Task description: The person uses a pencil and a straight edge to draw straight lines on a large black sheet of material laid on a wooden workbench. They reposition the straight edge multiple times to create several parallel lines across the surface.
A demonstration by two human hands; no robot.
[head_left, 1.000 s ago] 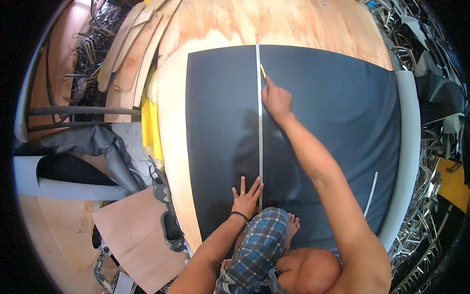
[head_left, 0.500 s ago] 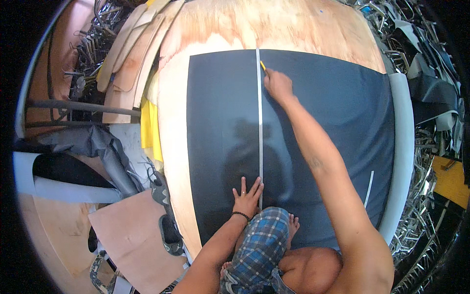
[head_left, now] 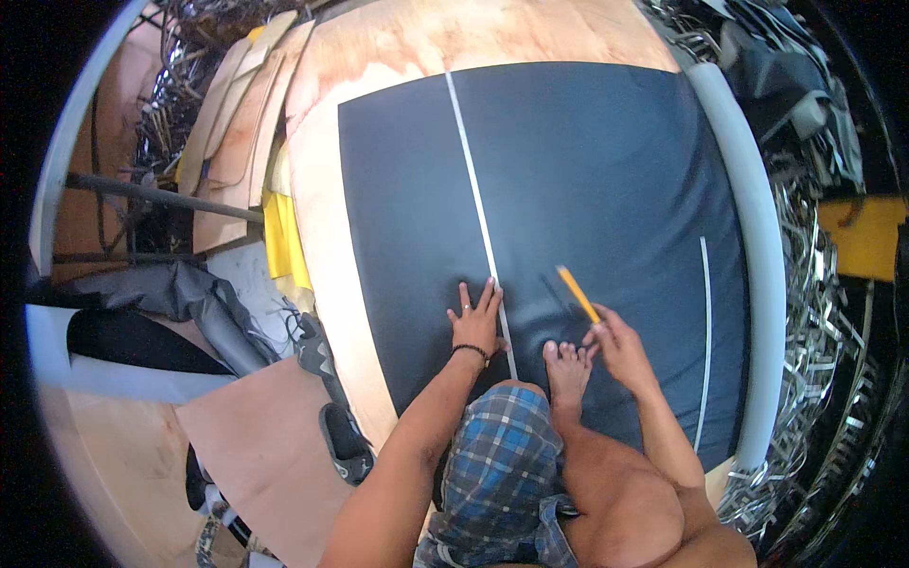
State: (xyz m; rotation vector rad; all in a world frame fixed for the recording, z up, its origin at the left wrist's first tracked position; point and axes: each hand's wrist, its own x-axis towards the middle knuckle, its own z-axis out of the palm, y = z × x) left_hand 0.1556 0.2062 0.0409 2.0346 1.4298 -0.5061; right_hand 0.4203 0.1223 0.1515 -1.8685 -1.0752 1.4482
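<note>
A wide black sheet of leather-like material (head_left: 407, 189) lies spread before me, with a long, thin pale straightedge (head_left: 471, 162) running across it from far to near. My left hand (head_left: 476, 322) rests flat beside and partly on the straightedge, its fingers spread. My right hand (head_left: 621, 348) is near my bare foot, its fingers closed round a slim yellow pencil (head_left: 578, 294). The pencil points up and to the left, and its shadow falls on the sheet. A second, shorter pale strip (head_left: 705, 331) lies on the right part of the sheet.
The sheet's right side ends in a grey-backed roll (head_left: 757, 246). Wooden board (head_left: 492, 38) shows beyond it. Tangled metal strips (head_left: 795, 350) are heaped at right. To my left are stacked thin wooden panels (head_left: 227, 123), yellow cloth (head_left: 284, 237), a pinkish sheet (head_left: 265, 445) and shoes (head_left: 343, 443).
My right hand has drawn back with the pencil from the straightedge's far end to near my foot. My left hand stays at the straightedge. The view has shifted, and my right foot shows more fully.
</note>
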